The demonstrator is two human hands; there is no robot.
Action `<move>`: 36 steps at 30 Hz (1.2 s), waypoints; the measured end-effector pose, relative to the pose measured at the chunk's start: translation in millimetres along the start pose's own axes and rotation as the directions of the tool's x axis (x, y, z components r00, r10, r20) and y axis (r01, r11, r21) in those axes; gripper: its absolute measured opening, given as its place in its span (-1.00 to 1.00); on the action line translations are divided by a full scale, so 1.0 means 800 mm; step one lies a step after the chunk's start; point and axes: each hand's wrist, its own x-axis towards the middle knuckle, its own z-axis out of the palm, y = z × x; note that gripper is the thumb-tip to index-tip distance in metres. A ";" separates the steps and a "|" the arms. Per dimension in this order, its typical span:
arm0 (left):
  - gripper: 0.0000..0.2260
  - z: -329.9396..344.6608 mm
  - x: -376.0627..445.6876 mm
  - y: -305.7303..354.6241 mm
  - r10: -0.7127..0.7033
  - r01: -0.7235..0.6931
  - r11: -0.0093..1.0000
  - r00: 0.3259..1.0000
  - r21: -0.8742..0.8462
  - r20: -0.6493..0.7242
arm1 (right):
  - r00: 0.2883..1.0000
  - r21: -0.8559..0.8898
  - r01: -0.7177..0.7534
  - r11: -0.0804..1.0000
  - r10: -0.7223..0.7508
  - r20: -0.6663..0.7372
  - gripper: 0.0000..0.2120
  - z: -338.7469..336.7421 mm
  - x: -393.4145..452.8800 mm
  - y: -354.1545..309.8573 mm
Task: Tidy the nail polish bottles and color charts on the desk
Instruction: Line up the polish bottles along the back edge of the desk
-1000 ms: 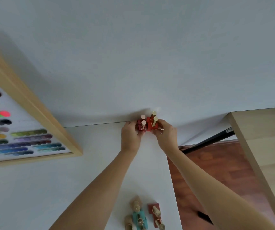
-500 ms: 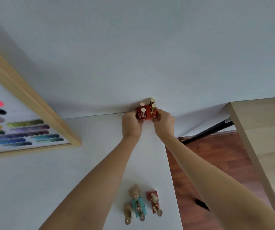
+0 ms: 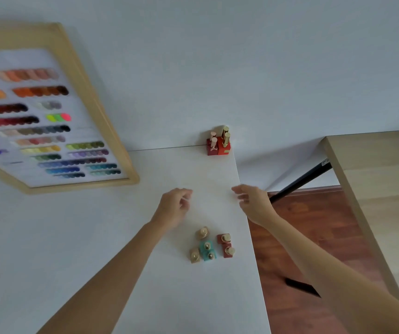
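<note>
Both hands are empty — the left hand [image 3: 174, 206] loosely curled, the right hand [image 3: 251, 201] with fingers spread — hovering over the white desk [image 3: 97, 237]. Beyond them, the red bottles [image 3: 218, 143] sit grouped in the far corner against the wall. Nearer than the hands, loose bottles [image 3: 209, 245] cluster — tan, teal, dark red. Likely next: gather these. Cup both hands around the cluster from either side, low on the bodies, so none tips. The framed color chart [image 3: 49, 126] leans left of the left hand.

Four bottles [image 3: 218, 142] desk [image 3: 73, 237] back corner; six bottles [image 3: 211, 245] nearer; chart [image 3: 46, 126] left.
</note>
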 end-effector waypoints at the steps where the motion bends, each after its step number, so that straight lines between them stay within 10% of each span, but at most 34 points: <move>1: -0.67 0.000 -0.019 -0.006 -0.024 0.024 1.000 0.999 -0.001 0.040 | 0.999 -0.024 0.012 1.000 -0.011 0.052 -0.49 0.002 -0.018 0.005; 12: 0.08 0.026 -0.106 -0.010 0.041 -0.114 0.977 0.928 0.179 0.370 | 0.950 -0.099 0.072 0.992 -0.038 0.311 -0.13 0.041 -0.119 -0.006; 26: -0.46 0.034 -0.102 -0.022 0.168 -0.224 0.959 0.942 0.173 0.290 | 0.999 -0.080 -0.031 0.996 0.034 0.039 -0.52 0.068 -0.155 -0.010; 36: -0.44 0.031 -0.127 -0.042 0.134 -0.155 0.977 0.981 0.145 0.144 | 0.998 -0.024 -0.049 0.999 0.049 0.031 -0.55 0.072 -0.168 -0.010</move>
